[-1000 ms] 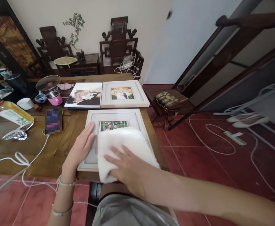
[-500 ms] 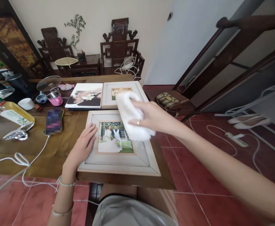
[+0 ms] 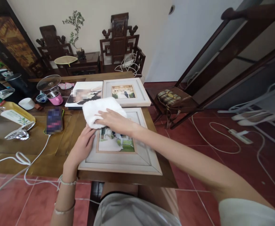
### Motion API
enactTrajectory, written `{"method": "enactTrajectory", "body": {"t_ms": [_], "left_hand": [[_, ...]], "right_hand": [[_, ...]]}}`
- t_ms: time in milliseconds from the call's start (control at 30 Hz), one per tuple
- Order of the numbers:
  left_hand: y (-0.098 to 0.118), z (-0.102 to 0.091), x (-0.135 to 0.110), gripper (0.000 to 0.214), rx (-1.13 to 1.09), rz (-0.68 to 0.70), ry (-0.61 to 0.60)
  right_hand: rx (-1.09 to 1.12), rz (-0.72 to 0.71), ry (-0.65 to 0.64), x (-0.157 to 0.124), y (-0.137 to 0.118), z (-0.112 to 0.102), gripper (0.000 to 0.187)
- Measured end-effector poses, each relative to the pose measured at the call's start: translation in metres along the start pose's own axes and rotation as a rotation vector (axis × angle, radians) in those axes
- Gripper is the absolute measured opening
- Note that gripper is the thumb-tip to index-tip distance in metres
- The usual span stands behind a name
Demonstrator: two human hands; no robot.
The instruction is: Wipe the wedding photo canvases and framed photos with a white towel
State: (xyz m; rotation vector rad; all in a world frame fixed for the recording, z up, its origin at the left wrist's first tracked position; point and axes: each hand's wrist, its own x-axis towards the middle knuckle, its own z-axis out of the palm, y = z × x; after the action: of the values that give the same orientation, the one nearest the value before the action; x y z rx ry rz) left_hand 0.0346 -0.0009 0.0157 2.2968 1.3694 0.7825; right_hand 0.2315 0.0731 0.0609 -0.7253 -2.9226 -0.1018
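Note:
A picture frame (image 3: 118, 161) with a pale wide border and a photo of two people lies flat on the wooden table. My left hand (image 3: 80, 147) rests on its left border, fingers stretched out and lying flat. Over the frame's upper left part, my right hand (image 3: 112, 121) presses a folded white towel (image 3: 101, 108), its fingers bent into the cloth. The towel and right forearm hide the upper photo and part of the border. Just behind lie a second pale picture frame (image 3: 139, 91) and a photo album (image 3: 90, 88) with a partly blurred cover.
On the table's left are a phone (image 3: 54, 121) on a white cable, a clear hair claw (image 3: 21, 131), a bottle of yellow liquid (image 3: 14, 111), a pink mug (image 3: 54, 98) and a glass lid (image 3: 49, 82). A plaid bag (image 3: 169, 97) sits at the right.
My right hand has moved the towel left and down, from above the frame's right side onto its upper left part. The back frame's photo has come into view. My left hand stays put.

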Motion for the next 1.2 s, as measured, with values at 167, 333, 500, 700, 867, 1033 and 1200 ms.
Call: {"method": "enactTrajectory", "body": {"t_ms": [167, 333, 500, 700, 867, 1033, 1200], "left_hand": [[-0.007, 0.003, -0.003, 0.043, 0.004, 0.011, 0.008], [-0.009, 0.004, -0.005, 0.043, -0.006, 0.013, 0.008], [-0.008, 0.003, -0.004, 0.042, -0.011, 0.014, 0.015], [-0.008, 0.003, -0.004, 0.042, -0.015, 0.011, 0.009], [-0.009, 0.004, -0.004, 0.047, -0.025, 0.02, 0.038], [-0.011, 0.005, -0.004, 0.049, -0.004, 0.019, 0.041], [-0.01, 0.005, -0.004, 0.049, -0.006, 0.018, 0.047]], "right_hand": [[-0.036, 0.069, -0.06, -0.035, 0.01, -0.007, 0.06], [-0.056, 0.279, -0.158, -0.084, 0.022, -0.026, 0.066], [-0.231, 0.567, -0.001, -0.118, 0.04, -0.046, 0.06], [-0.198, 0.4, 0.096, -0.112, 0.034, -0.01, 0.056], [-0.075, 0.417, 0.037, -0.103, 0.02, 0.008, 0.058], [-0.013, 0.329, -0.047, -0.118, -0.014, -0.007, 0.055], [0.168, 0.269, -0.135, -0.148, -0.075, -0.027, 0.054]]}}
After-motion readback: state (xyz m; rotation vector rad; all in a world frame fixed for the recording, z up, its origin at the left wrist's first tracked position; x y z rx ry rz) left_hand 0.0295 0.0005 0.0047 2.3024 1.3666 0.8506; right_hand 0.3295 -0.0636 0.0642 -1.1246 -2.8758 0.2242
